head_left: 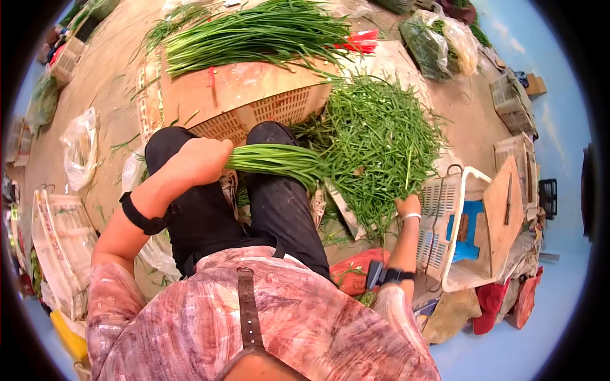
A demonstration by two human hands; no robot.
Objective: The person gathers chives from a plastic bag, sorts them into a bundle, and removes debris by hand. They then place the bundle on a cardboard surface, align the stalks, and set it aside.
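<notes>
My left hand (202, 162) is closed around one end of a bunch of garlic chives (273, 159), held sideways above my knees with its loose tips pointing right. Those tips reach the edge of a big heap of loose, tangled chives (381, 140). At the heap's lower right edge is my right hand (408, 206), touching or very near the strands; its fingers are mostly hidden, so its grip does not show. In front of my knees, a thick pile of long chives (254, 35) lies on a wooden board (254, 89) across a slatted crate.
Red ties (359, 42) lie at the right end of the long chives. To my right stands a white plastic crate (451, 273) with a board (505, 216) and a knife (508, 200) on it. Stacked white crates (60, 244) and a plastic bag (81, 149) are at left.
</notes>
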